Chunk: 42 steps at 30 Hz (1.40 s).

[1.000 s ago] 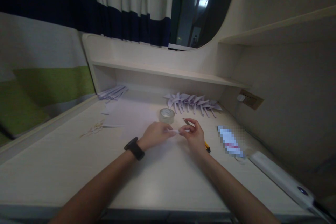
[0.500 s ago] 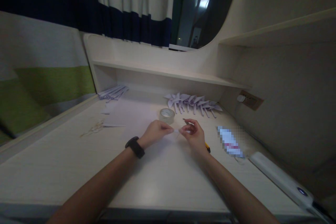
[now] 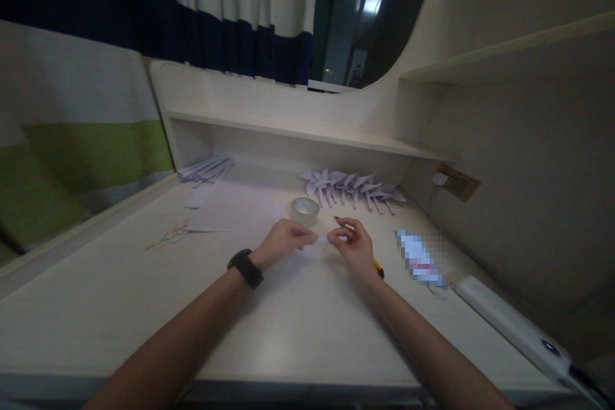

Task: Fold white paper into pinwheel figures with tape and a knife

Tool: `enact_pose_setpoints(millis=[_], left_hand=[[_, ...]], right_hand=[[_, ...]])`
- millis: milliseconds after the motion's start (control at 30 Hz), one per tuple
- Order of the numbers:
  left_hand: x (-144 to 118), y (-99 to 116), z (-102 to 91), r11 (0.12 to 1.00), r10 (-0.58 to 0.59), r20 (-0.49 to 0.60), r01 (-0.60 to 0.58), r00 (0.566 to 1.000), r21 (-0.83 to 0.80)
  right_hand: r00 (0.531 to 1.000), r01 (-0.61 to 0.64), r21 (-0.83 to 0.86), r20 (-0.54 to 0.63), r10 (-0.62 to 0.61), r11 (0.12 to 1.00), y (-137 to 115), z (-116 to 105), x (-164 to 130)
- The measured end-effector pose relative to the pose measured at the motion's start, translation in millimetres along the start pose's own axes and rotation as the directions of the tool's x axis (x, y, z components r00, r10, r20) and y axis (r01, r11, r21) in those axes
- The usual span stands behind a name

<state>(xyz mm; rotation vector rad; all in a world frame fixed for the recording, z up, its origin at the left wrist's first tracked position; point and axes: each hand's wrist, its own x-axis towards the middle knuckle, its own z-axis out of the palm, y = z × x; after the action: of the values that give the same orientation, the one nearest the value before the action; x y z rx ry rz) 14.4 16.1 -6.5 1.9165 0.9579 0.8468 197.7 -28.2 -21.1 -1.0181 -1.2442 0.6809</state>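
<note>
Over the middle of the desk, my left hand [image 3: 288, 237] pinches one end of a thin white paper piece [image 3: 321, 239]. My right hand [image 3: 354, 245] has its thumb and fingers closed on the other end, a short way off. Most of the paper is hidden by the fingers. A pointed brown tip, like that of a pencil [image 3: 337, 219], sticks out by the right index finger. Just behind the hands stands a roll of clear tape [image 3: 304, 211]. Something yellow and black [image 3: 379, 268] shows partly from behind my right wrist.
White paper pinwheels [image 3: 355, 189] line the back right. Paper sheets [image 3: 240, 205], rolled paper sticks [image 3: 206, 168] and thin pale strands [image 3: 169, 234] lie left. At right are a pixelated phone-like object [image 3: 419, 258] and a long white device [image 3: 504, 320]. A shelf [image 3: 307, 132] runs behind.
Both hands hold almost the same pose on the paper piece. The whole view has shifted very slightly; nothing has been let go or taken up.
</note>
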Motion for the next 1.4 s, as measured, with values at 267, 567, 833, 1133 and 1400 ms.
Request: enact_pose_setpoints(millis=[267, 567, 833, 1133, 1400], left_hand=[[0.6, 1.9, -1.1, 0.999, 0.039, -0.027, -0.038, 0.999, 0.038], [-2.3, 5.5, -1.4, 0.990, -0.073, -0.029, 0.069, 0.997, -0.125], [-6.9, 13.6, -2.0, 0.973, -0.150, 0.072, 0.160, 0.986, -0.168], [-6.4, 5.4, -5.4, 0.964, -0.167, 0.140, 0.191, 0.976, -0.184], [-10.2, 10.3, -3.9, 0.944, -0.164, 0.208, 0.215, 0.964, -0.251]], right_hand=[[1.000, -0.017, 0.082, 0.024, 0.015, 0.996, 1.9, 0.4, 1.0], [0.996, 0.011, 0.051, 0.088, -0.015, 0.999, 0.8, -1.4, 0.5], [0.997, 0.008, 0.038, 0.074, -0.010, 0.999, 0.6, -3.2, 1.7], [0.991, 0.001, 0.010, 0.132, -0.002, 1.000, 2.2, -2.9, -0.3], [0.997, 0.013, -0.009, 0.076, -0.012, 1.000, 1.9, -3.2, 1.8]])
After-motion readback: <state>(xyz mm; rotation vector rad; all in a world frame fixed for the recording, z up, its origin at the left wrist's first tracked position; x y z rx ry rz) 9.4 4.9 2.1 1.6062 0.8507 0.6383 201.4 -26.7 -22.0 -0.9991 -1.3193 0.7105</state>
